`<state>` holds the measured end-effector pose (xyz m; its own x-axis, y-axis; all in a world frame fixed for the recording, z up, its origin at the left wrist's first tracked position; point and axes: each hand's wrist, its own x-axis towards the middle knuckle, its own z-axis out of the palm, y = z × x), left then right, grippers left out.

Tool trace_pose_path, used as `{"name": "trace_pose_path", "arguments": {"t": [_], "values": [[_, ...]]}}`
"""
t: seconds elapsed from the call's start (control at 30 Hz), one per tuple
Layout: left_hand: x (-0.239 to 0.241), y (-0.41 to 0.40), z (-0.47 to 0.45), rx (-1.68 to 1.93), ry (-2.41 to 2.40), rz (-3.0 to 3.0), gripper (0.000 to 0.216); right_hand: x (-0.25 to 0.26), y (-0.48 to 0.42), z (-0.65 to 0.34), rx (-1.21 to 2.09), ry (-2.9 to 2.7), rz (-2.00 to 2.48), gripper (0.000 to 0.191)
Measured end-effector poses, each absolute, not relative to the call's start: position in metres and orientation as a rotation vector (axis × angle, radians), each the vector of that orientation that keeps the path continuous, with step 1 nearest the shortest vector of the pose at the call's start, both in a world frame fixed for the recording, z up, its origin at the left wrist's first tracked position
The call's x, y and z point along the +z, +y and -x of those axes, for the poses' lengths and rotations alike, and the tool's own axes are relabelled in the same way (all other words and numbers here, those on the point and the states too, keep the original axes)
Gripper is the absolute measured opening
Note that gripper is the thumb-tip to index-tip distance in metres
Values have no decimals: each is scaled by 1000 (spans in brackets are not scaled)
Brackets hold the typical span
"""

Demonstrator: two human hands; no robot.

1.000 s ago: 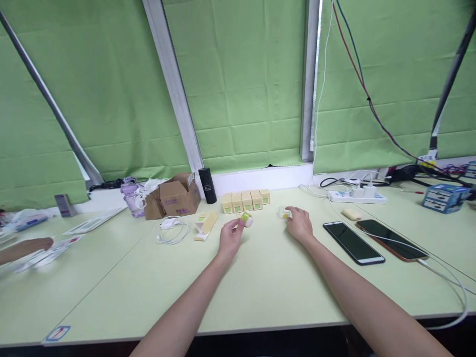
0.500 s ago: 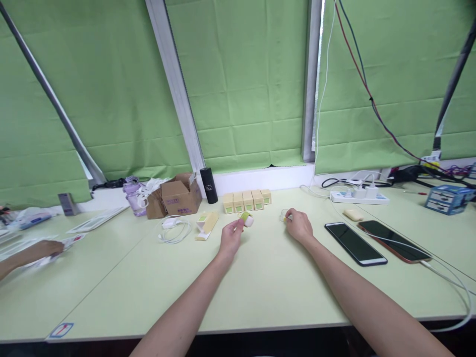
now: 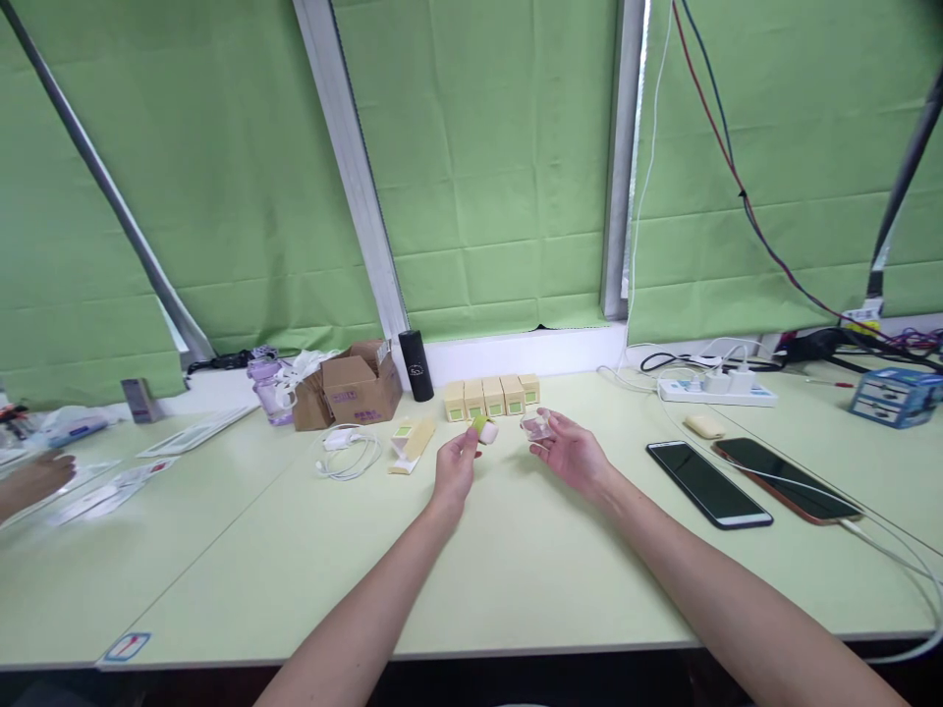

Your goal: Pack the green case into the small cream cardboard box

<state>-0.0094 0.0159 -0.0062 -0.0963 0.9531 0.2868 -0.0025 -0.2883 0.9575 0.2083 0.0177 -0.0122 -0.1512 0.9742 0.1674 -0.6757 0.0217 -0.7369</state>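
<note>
Between the thumb and fingers of my left hand point(image 3: 455, 465) is a small white piece with a green band point(image 3: 484, 430), raised above the table; its exact kind is too small to tell. My right hand point(image 3: 579, 453) grips a small clear plastic case point(image 3: 536, 427) at its fingertips, just right of the white and green piece and apart from it. Behind both hands stands a row of small cream boxes point(image 3: 493, 397) with green labels. An opened cream carton point(image 3: 412, 442) lies left of my left hand, its flaps spread.
A black phone point(image 3: 707, 483) and a second phone point(image 3: 787, 479) with a white cable lie at right, near a power strip point(image 3: 716, 388). A brown cardboard box point(image 3: 360, 388), a black cylinder point(image 3: 416, 365) and a charger point(image 3: 339, 439) are at left. Another person's hand point(image 3: 38, 479) is far left.
My right hand has lifted the clear case off the table and turned, bringing it left toward the white and green piece. The other person's hand has moved left, off the papers.
</note>
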Motion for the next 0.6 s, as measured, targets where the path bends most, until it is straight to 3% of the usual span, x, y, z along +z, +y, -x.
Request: {"name": "trace_pose_path", "arguments": {"t": [0.2,0.6], "values": [[-7,17,9,1521,1098,-1367,75,-9,8,-200,1613,-828,445,25],[-11,21,11,1526,1124,-1394,78,-3,-5,-192,1535,-905,565,48]]}}
